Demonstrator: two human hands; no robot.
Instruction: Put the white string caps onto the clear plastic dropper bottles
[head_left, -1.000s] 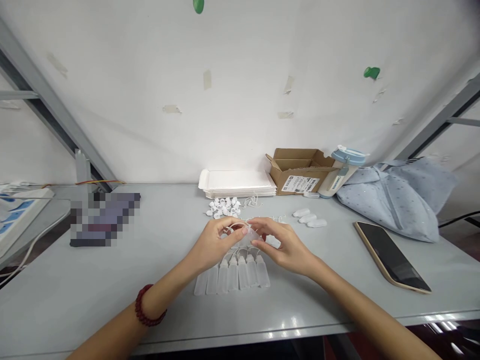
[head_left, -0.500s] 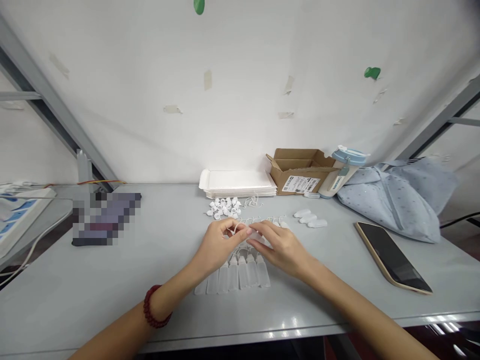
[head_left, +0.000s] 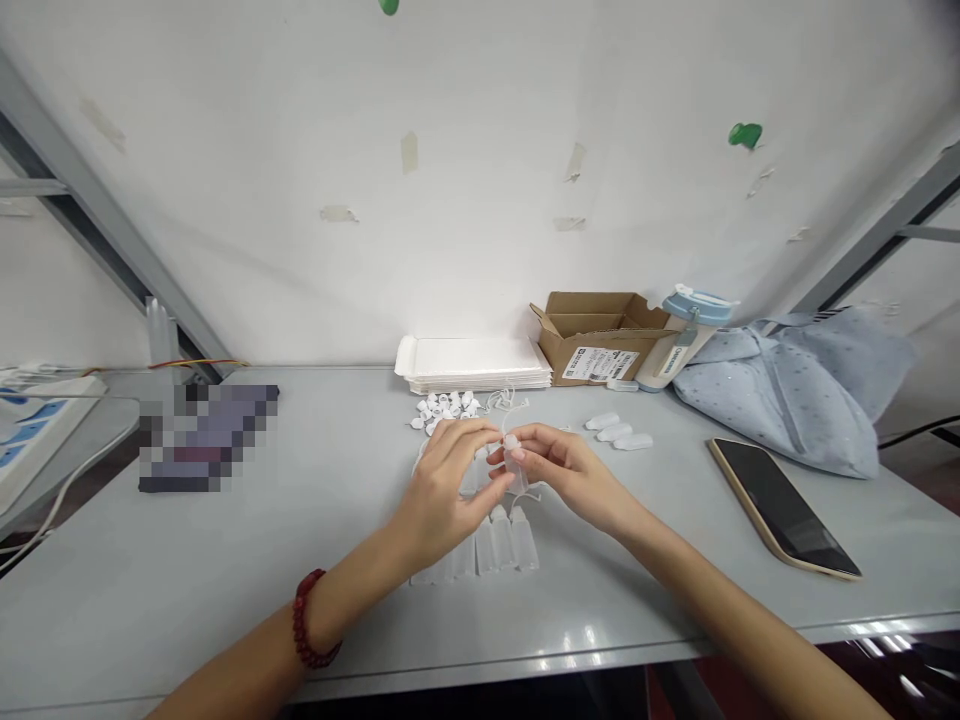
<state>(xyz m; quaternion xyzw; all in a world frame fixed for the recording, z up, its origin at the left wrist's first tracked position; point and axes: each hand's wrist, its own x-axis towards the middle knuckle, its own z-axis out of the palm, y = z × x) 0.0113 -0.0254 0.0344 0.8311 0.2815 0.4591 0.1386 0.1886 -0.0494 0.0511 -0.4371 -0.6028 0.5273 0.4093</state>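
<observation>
My right hand point(head_left: 574, 475) pinches a small translucent plastic dropper bottle point(head_left: 516, 472) that stands nearly upright, with a white string loop rising at its top. My left hand point(head_left: 450, 490) is curved beside that bottle, thumb and fingers apart; its fingertips are close to the bottle's neck and its thumb tip is by the lower body. Whether they touch it I cannot tell. Below the hands lies a row of similar bottles point(head_left: 525, 540) with strings, partly hidden by my left hand. More bottles behind are mostly covered by my fingers.
White caps point(head_left: 448, 407) lie in a pile, with loose white strings point(head_left: 501, 400) beside them. Several capless bottles point(head_left: 616, 433) lie to the right. Behind stand white flat boxes point(head_left: 472, 365), a cardboard box point(head_left: 600, 345) and a tumbler point(head_left: 679, 345). A phone point(head_left: 784, 510) and blue cloth bag point(head_left: 787, 400) are right.
The hands have drawn slightly apart, and a bottle now shows upright in my right fingers. My left fingers have spread from a pinch. The view has shifted slightly.
</observation>
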